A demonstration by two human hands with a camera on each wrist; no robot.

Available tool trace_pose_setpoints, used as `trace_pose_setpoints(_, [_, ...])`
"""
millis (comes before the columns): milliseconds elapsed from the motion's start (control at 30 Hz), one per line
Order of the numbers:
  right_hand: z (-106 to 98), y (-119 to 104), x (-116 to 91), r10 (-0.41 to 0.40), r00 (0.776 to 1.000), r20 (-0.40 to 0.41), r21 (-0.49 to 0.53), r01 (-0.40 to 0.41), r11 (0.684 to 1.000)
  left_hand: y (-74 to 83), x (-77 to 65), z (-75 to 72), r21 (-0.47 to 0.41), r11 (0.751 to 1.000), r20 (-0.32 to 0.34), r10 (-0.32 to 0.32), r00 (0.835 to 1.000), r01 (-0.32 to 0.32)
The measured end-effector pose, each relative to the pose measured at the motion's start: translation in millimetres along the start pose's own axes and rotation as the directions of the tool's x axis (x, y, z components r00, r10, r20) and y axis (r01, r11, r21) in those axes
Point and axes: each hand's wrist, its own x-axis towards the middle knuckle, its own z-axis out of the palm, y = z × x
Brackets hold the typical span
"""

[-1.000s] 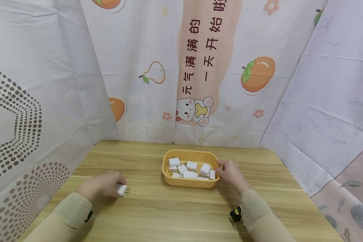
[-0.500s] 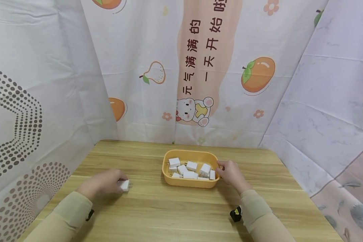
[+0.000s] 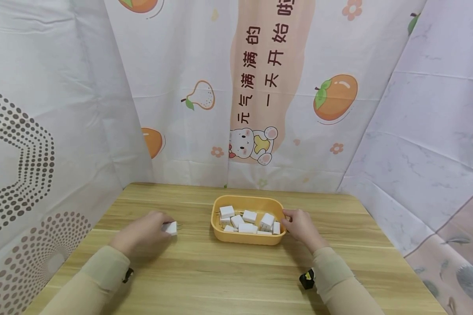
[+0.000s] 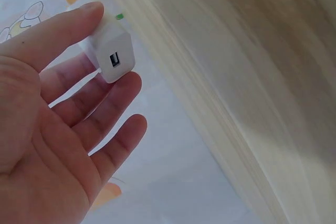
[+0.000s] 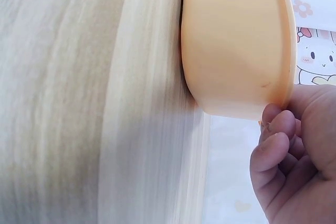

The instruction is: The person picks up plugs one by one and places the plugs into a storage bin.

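Observation:
My left hand (image 3: pixel 151 229) pinches a white USB charger plug (image 3: pixel 170 228) between thumb and fingers, left of the yellow-orange bin (image 3: pixel 244 237). In the left wrist view the charger (image 4: pixel 118 51) shows its USB port toward the palm, and in the head view its metal prongs point right. Several more white chargers (image 3: pixel 247 228) lie jumbled inside the bin. At the bin's right end, my right hand (image 3: pixel 301 225) grips the rim. The right wrist view has that hand's thumb and fingers pinching the bin's edge (image 5: pixel 286 72), the other fingers curled below.
The bin stands on a wood-grain table (image 3: pixel 220 280) toward its far side. Behind the table hangs a printed curtain (image 3: pixel 181 144), with more curtains on the left and right. Small black devices, one a wrist camera (image 3: pixel 307 279), sit under both wrists.
My left hand has moved forward and to the right with the charger, closer to the bin. The right hand and the bin have stayed in place.

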Motion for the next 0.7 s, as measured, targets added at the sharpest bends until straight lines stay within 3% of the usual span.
trace_pose_setpoints(267, [0,0,0,-0.003,1.000,0.000,0.003,0.003,1.000,11.3,18.8,-1.4,-0.027,0.999,-0.056,0.046,0.997,-0.047])
trace_pose_setpoints(700, [0,0,-1,-0.011,1.000,-0.013,-0.010,0.011,1.000,42.1,45.8,-5.7,-0.029,0.998,-0.120,0.052,0.991,-0.056])
